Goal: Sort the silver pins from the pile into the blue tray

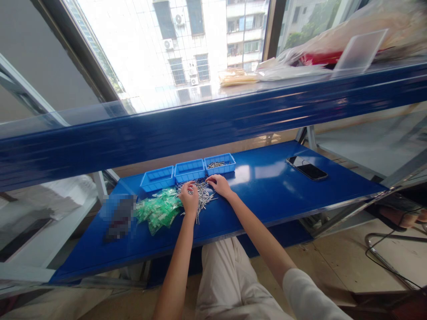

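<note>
A loose pile of thin silvery metal pins (203, 202) lies on the blue table. Over its left side is my left hand (188, 195), fingers curled, and what they pinch is too small to make out. My right hand (218, 184) is at the pile's upper right edge, thumb and fingertips close together, their contents unclear. Small green and clear plastic packets (158, 211) are heaped just left of my left hand. Behind the pile stand three blue trays: the right one (230, 168) holds some metal pieces, while the middle (189, 169) and left (156, 178) ones look bare inside.
A phone (307, 168) lies on the right of the blue table (267, 195). At the left end is a dark, pixelated object (120, 218). A blue shelf (200, 122) crosses above the table, with plastic bags (333, 51) on it. A person's foot shows far right.
</note>
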`<state>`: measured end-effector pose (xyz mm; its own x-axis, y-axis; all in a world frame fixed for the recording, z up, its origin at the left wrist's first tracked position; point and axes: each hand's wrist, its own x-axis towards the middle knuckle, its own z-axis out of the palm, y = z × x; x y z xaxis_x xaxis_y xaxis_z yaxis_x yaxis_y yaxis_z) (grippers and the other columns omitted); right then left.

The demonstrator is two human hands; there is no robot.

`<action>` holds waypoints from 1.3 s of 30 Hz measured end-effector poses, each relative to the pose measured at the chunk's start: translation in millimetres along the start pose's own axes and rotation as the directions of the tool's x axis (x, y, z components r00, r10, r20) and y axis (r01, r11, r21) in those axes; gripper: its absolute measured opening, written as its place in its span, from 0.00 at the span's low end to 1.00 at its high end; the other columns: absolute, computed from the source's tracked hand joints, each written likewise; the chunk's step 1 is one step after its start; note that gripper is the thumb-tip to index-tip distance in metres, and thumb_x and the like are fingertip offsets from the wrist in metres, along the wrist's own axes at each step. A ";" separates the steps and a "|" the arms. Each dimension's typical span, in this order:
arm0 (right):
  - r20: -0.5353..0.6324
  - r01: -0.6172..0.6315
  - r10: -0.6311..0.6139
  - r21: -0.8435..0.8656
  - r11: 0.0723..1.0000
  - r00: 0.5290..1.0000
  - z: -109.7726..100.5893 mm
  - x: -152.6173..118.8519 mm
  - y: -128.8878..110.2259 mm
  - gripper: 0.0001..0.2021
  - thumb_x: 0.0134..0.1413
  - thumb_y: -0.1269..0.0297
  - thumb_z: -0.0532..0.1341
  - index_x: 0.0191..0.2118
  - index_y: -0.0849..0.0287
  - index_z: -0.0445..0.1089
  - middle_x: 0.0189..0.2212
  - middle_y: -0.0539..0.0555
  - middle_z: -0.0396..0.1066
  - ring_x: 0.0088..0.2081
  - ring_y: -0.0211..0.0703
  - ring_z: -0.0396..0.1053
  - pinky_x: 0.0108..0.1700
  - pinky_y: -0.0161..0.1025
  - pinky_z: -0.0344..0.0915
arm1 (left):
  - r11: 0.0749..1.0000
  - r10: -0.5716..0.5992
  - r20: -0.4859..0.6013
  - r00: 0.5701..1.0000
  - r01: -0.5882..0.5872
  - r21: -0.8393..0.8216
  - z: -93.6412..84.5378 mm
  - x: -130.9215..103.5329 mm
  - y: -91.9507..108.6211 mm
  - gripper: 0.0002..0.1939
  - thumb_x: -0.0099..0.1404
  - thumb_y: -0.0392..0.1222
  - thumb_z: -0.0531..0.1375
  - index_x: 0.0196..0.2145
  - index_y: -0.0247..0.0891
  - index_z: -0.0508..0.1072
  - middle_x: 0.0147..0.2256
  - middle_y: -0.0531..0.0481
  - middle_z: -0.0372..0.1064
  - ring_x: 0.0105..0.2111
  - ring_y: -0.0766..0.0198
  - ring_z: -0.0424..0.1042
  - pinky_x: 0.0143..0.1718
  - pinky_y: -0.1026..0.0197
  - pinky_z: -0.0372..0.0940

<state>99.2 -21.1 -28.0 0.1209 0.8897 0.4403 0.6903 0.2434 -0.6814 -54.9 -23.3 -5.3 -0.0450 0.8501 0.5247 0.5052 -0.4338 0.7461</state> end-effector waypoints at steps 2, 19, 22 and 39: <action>0.003 0.000 0.000 0.001 1.000 1.000 -0.1 0.0 0.1 0.07 0.52 0.66 0.56 0.34 0.56 0.72 0.32 0.51 0.72 0.35 0.40 0.66 0.38 0.37 0.60 | 1.000 -0.003 0.001 1.000 0.003 -0.004 0.1 0.0 0.2 0.10 0.56 0.40 0.52 0.34 0.37 0.70 0.32 0.49 0.69 0.27 0.66 0.65 0.31 0.62 0.62; 0.020 0.019 -0.019 0.006 1.000 1.000 -0.5 -0.9 0.6 0.07 0.52 0.66 0.56 0.33 0.56 0.72 0.31 0.52 0.72 0.34 0.41 0.66 0.37 0.37 0.61 | 1.000 -0.003 0.003 1.000 0.003 -0.009 0.6 -0.6 0.0 0.10 0.57 0.40 0.52 0.34 0.37 0.70 0.32 0.49 0.69 0.27 0.65 0.65 0.30 0.62 0.62; 0.018 0.025 -0.025 0.006 1.000 1.000 0.0 -1.0 1.3 0.07 0.52 0.66 0.57 0.33 0.56 0.72 0.31 0.52 0.72 0.34 0.41 0.66 0.36 0.37 0.62 | 1.000 0.000 0.004 1.000 0.000 -0.006 0.7 -0.5 0.1 0.10 0.57 0.41 0.52 0.35 0.37 0.70 0.32 0.49 0.69 0.27 0.65 0.66 0.30 0.62 0.62; -0.028 0.014 -0.011 0.079 0.997 1.000 -1.2 0.2 1.9 0.07 0.52 0.65 0.56 0.32 0.56 0.72 0.31 0.52 0.72 0.35 0.41 0.67 0.37 0.37 0.62 | 0.996 0.083 0.027 0.996 -0.083 -0.030 -0.9 -0.9 4.8 0.11 0.59 0.42 0.53 0.36 0.39 0.71 0.31 0.50 0.68 0.28 0.65 0.66 0.33 0.60 0.61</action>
<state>101.4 -20.9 -28.5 0.1328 0.8757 0.4642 0.6332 0.2853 -0.7195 -53.2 -26.5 -1.8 0.0204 0.8187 0.5739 0.4809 -0.5113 0.7123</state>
